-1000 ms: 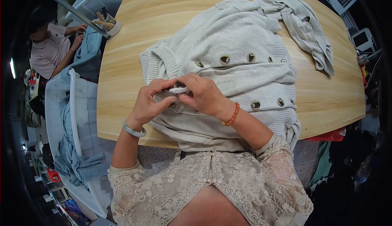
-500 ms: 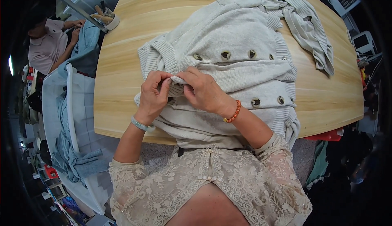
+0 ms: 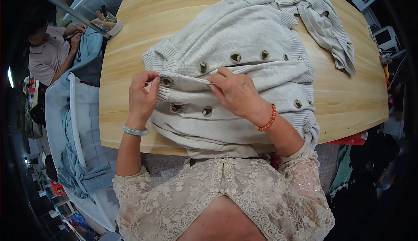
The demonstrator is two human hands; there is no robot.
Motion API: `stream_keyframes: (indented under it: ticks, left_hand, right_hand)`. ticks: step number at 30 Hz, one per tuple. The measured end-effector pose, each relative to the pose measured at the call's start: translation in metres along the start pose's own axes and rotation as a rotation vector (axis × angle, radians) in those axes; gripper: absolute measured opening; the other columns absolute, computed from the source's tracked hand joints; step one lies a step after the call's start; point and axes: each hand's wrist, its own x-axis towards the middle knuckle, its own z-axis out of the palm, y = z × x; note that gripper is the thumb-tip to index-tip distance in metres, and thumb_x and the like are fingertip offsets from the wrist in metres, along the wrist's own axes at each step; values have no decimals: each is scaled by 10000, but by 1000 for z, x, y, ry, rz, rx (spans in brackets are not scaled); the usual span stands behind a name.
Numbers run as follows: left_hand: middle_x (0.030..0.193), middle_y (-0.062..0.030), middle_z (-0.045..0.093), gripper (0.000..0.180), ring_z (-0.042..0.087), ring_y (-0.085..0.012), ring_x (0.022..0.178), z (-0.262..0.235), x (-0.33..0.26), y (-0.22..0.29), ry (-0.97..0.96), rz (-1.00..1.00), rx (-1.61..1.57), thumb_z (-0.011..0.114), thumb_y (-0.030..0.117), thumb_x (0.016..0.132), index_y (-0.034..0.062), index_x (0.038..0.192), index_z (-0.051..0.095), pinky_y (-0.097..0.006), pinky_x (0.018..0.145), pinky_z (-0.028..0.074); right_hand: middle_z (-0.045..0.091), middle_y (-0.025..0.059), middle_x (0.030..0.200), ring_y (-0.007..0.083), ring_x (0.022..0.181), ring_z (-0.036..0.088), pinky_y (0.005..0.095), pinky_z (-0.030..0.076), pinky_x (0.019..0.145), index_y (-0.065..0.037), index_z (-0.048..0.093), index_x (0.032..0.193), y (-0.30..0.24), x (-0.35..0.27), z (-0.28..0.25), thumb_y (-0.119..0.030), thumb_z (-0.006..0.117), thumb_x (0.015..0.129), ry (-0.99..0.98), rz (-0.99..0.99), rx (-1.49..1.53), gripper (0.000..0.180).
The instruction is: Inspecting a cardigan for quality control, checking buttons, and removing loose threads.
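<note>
A light grey knitted cardigan (image 3: 257, 32) with ribbed cuffs and dark mottled buttons lies across the table. My left hand (image 3: 143, 95) pinches the end of its front band between thumb and fingers, beside a button (image 3: 166, 82). Farther along the same band, my right hand (image 3: 239, 94) grips the edge with its thumb and fingers closed. The strip between both hands is stretched nearly straight. Several more buttons run in a row above the band, and others lie below it.
A wooden table (image 3: 126, 36) carries the cardigan and, at far right, a grey knitted piece (image 3: 331, 36). A cup of tools (image 3: 114, 25) stands at its left edge. Left of it are a plastic bin (image 3: 76, 123) with blue-grey garments and a seated person (image 3: 50, 51) handling blue cloth.
My hands have drawn apart along the band, left hand leftward and right hand rightward. The bunched fabric between them is now flattened, with the button showing beside my left hand.
</note>
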Motion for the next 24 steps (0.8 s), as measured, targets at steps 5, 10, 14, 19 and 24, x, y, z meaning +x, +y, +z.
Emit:
stream_keyframes:
  ticks: [5, 10, 14, 19, 24]
  left_hand:
    - [1011, -145, 638, 199, 594, -331, 952, 48, 15, 66, -14, 484, 166, 664, -21, 808, 26, 999, 641, -401, 836, 482]
    - [929, -180, 624, 186, 606, -365, 897, 77, 46, 60, -284, 367, 375, 680, 60, 798, 14, 974, 642, -421, 778, 497]
    - [831, -167, 673, 133, 661, -286, 767, 72, 48, 70, -472, 155, 181, 671, 41, 795, -21, 912, 656, -360, 694, 521]
    - [815, -31, 708, 121, 600, -68, 662, 67, 50, 60, -459, -222, -292, 701, 78, 876, -35, 913, 718, -214, 608, 490]
    - [804, -13, 700, 119, 553, -30, 652, 57, 52, 58, -532, -283, -385, 723, 80, 878, -10, 956, 721, -185, 569, 438]
  right_hand:
    - [562, 92, 876, 296, 650, 629, 400, 508, 562, -68, 607, 912, -4, -2, 14, -58, 658, 802, 37, -50, -131, 121]
    - [565, 94, 867, 296, 676, 634, 402, 508, 569, -69, 594, 928, -5, -6, 14, -69, 679, 793, 40, -28, -84, 160]
    - [579, 133, 803, 320, 638, 648, 408, 523, 547, -24, 562, 878, -2, -6, 13, -37, 584, 826, 156, -18, -19, 58]
    - [592, 160, 822, 319, 669, 658, 395, 534, 570, 0, 536, 1000, 1, -5, 17, -9, 563, 807, 247, -79, -19, 196]
    - [613, 144, 956, 283, 822, 649, 350, 536, 686, 16, 545, 1164, -3, -4, 18, -82, 736, 742, 247, 38, -71, 473]
